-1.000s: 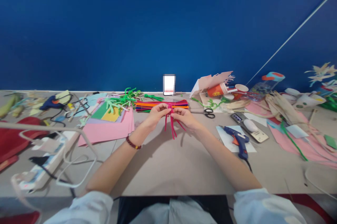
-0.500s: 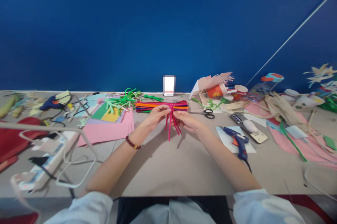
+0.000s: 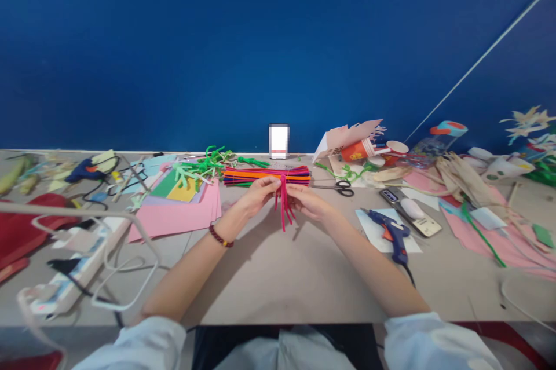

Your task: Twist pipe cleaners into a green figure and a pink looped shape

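Several magenta pipe cleaners (image 3: 284, 208), joined at the top, hang down between my two hands above the table. The fingers of my left hand (image 3: 259, 195) pinch them near the joined top from the left. From the right, my right hand (image 3: 307, 198) closes its fingers on the same strands; some fingertips are hidden behind them. Just behind my hands lies a thick bundle of pipe cleaners (image 3: 243, 175) in orange, purple, red and other colours. Black-handled scissors (image 3: 344, 188) lie right of the bundle.
Pink paper sheets (image 3: 174, 219) and green pipe cleaner pieces (image 3: 212, 158) lie to the left, with a power strip (image 3: 82, 266) nearer. A blue glue gun (image 3: 393, 231) rests on pale paper at right, beside a phone (image 3: 428, 225). A red paper cup (image 3: 356, 151) lies behind.
The hanging magenta strands have swung and drawn closer together, with their lower ends shifted a little. Both my hands keep nearly the same place and still grip them.
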Demonstrator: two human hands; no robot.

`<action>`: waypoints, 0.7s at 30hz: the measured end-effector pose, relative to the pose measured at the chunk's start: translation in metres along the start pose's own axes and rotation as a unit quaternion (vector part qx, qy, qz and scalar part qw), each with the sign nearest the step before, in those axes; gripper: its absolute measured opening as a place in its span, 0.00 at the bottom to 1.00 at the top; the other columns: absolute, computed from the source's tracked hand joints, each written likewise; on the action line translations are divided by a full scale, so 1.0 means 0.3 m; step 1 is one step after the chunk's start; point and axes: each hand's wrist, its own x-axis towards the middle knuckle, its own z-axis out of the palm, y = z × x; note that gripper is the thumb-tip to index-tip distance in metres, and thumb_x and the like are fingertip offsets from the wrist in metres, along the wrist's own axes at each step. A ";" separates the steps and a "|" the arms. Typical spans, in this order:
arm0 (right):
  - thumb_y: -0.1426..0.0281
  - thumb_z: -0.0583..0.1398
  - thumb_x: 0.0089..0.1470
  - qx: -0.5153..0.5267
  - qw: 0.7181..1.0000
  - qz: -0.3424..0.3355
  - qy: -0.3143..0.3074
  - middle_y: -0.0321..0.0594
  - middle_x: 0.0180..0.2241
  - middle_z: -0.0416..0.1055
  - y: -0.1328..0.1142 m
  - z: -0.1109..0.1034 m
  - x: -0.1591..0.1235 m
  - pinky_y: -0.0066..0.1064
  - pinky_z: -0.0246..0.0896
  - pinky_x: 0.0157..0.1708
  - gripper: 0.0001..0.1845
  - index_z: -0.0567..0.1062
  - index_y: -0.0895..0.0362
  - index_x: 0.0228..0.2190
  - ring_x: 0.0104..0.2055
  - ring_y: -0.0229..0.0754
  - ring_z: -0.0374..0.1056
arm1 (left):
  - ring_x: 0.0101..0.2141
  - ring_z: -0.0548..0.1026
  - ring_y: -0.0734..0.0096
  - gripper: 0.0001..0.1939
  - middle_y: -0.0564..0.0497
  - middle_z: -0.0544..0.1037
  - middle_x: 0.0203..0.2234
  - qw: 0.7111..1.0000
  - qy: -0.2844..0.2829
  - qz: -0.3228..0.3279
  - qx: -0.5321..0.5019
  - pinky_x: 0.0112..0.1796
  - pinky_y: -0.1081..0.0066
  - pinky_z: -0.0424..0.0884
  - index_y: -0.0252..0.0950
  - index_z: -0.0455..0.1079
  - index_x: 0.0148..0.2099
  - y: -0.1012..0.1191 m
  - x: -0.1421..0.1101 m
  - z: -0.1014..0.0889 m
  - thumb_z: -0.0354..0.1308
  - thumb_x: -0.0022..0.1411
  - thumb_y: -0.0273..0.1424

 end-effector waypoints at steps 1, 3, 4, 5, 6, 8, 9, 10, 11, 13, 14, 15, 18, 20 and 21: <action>0.59 0.70 0.38 -0.008 1.000 -0.006 0.006 0.34 0.25 0.70 0.002 0.002 0.001 0.25 0.63 0.27 0.19 0.73 0.58 0.29 0.25 0.34 0.66 | 0.25 0.68 0.77 0.15 0.53 0.72 0.22 1.000 0.006 0.003 0.003 0.30 0.74 0.65 0.33 0.72 0.28 -0.001 0.002 0.000 0.71 0.42 0.36; 0.58 0.69 0.39 -0.028 0.999 -0.014 0.017 0.32 0.24 0.69 0.006 0.006 0.004 0.25 0.61 0.25 0.20 0.71 0.57 0.29 0.24 0.34 0.65 | 0.24 0.67 0.78 0.15 0.53 0.71 0.21 1.000 0.017 0.012 0.011 0.29 0.75 0.63 0.33 0.72 0.28 -0.005 0.006 -0.001 0.72 0.41 0.35; 0.57 0.68 0.40 -0.040 0.999 -0.017 0.023 0.32 0.23 0.68 0.009 0.008 0.005 0.25 0.60 0.23 0.19 0.71 0.56 0.29 0.23 0.34 0.65 | 0.23 0.66 0.79 0.16 0.54 0.71 0.21 1.000 0.021 0.017 0.015 0.27 0.75 0.62 0.33 0.72 0.28 -0.007 0.009 -0.002 0.72 0.40 0.35; 0.57 0.67 0.42 -0.051 0.998 -0.021 0.030 0.32 0.23 0.68 0.012 0.010 0.006 0.24 0.58 0.22 0.19 0.70 0.56 0.29 0.22 0.34 0.64 | 0.22 0.65 0.80 0.16 0.55 0.70 0.20 0.999 0.025 0.024 0.018 0.26 0.76 0.61 0.33 0.71 0.29 -0.010 0.012 -0.003 0.72 0.40 0.34; 0.56 0.66 0.43 -0.062 0.997 -0.026 0.037 0.32 0.23 0.68 0.015 0.011 0.007 0.24 0.56 0.20 0.18 0.70 0.56 0.29 0.21 0.33 0.63 | 0.21 0.64 0.81 0.17 0.56 0.69 0.19 0.999 0.028 0.029 0.021 0.25 0.77 0.59 0.33 0.71 0.31 -0.011 0.014 -0.004 0.72 0.40 0.34; 0.56 0.65 0.45 -0.080 0.995 -0.034 0.047 0.32 0.23 0.67 0.020 0.012 0.009 0.23 0.52 0.18 0.18 0.70 0.56 0.30 0.20 0.32 0.60 | 0.20 0.63 0.82 0.19 0.57 0.68 0.18 0.999 0.031 0.032 0.023 0.25 0.77 0.59 0.34 0.71 0.35 -0.013 0.018 -0.006 0.72 0.40 0.34; 0.55 0.64 0.46 -0.087 0.994 -0.038 0.051 0.31 0.22 0.67 0.023 0.011 0.011 0.23 0.51 0.18 0.18 0.71 0.56 0.30 0.19 0.31 0.59 | 0.20 0.63 0.82 0.20 0.58 0.68 0.18 0.999 0.032 0.032 0.024 0.25 0.77 0.59 0.34 0.71 0.37 -0.012 0.019 -0.007 0.72 0.40 0.34; 0.54 0.64 0.46 -0.092 0.993 -0.043 0.054 0.32 0.22 0.66 0.027 0.008 0.013 0.23 0.51 0.18 0.18 0.71 0.56 0.31 0.20 0.32 0.59 | 0.20 0.63 0.82 0.21 0.57 0.69 0.18 0.999 0.034 0.031 0.028 0.25 0.77 0.59 0.33 0.72 0.37 -0.012 0.020 -0.007 0.72 0.40 0.34; 0.53 0.63 0.47 -0.099 0.992 -0.048 0.057 0.32 0.22 0.67 0.030 0.005 0.016 0.23 0.52 0.19 0.19 0.72 0.56 0.31 0.20 0.32 0.59 | 0.20 0.63 0.81 0.21 0.57 0.69 0.18 0.998 0.037 0.031 0.036 0.25 0.76 0.59 0.33 0.72 0.38 -0.010 0.020 -0.007 0.72 0.40 0.34; 0.52 0.63 0.46 -0.113 0.989 -0.060 0.067 0.32 0.22 0.67 0.038 -0.005 0.023 0.23 0.52 0.20 0.20 0.73 0.56 0.30 0.21 0.32 0.59 | 0.21 0.64 0.80 0.19 0.54 0.72 0.21 0.997 0.042 0.032 0.062 0.26 0.75 0.59 0.32 0.74 0.36 -0.008 0.019 -0.007 0.71 0.40 0.34; 0.51 0.63 0.45 -0.120 0.988 -0.064 0.073 0.33 0.22 0.67 0.041 -0.009 0.027 0.23 0.52 0.20 0.21 0.73 0.57 0.29 0.21 0.32 0.59 | 0.22 0.65 0.80 0.18 0.53 0.73 0.22 0.996 0.043 0.034 0.076 0.26 0.75 0.59 0.32 0.75 0.34 -0.007 0.018 -0.007 0.71 0.40 0.34; 0.51 0.63 0.46 -0.128 0.987 -0.064 0.077 0.33 0.22 0.67 0.043 -0.013 0.029 0.23 0.53 0.20 0.21 0.73 0.57 0.29 0.21 0.32 0.59 | 0.23 0.65 0.79 0.16 0.51 0.74 0.23 0.994 0.044 0.036 0.088 0.27 0.74 0.60 0.32 0.75 0.34 -0.007 0.018 -0.007 0.71 0.41 0.34; 0.52 0.62 0.48 -0.133 0.986 -0.043 0.086 0.36 0.24 0.69 0.042 -0.018 0.030 0.25 0.58 0.21 0.19 0.74 0.57 0.29 0.22 0.34 0.62 | 0.23 0.67 0.77 0.13 0.50 0.75 0.24 0.992 0.047 0.044 0.110 0.27 0.73 0.60 0.33 0.76 0.33 -0.009 0.017 -0.006 0.70 0.43 0.34; 0.53 0.61 0.50 -0.118 0.988 -0.027 0.094 0.39 0.27 0.72 0.035 -0.016 0.026 0.27 0.62 0.22 0.18 0.74 0.56 0.31 0.24 0.37 0.66 | 0.23 0.66 0.77 0.12 0.51 0.75 0.23 0.991 0.052 0.053 0.115 0.27 0.73 0.60 0.33 0.76 0.31 -0.010 0.018 -0.006 0.69 0.44 0.34; 0.54 0.61 0.52 -0.109 0.989 -0.021 0.095 0.40 0.29 0.73 0.030 -0.014 0.024 0.27 0.63 0.23 0.18 0.74 0.56 0.31 0.25 0.38 0.68 | 0.23 0.66 0.77 0.12 0.51 0.74 0.22 0.990 0.057 0.058 0.115 0.27 0.73 0.59 0.33 0.76 0.30 -0.009 0.019 -0.006 0.69 0.43 0.34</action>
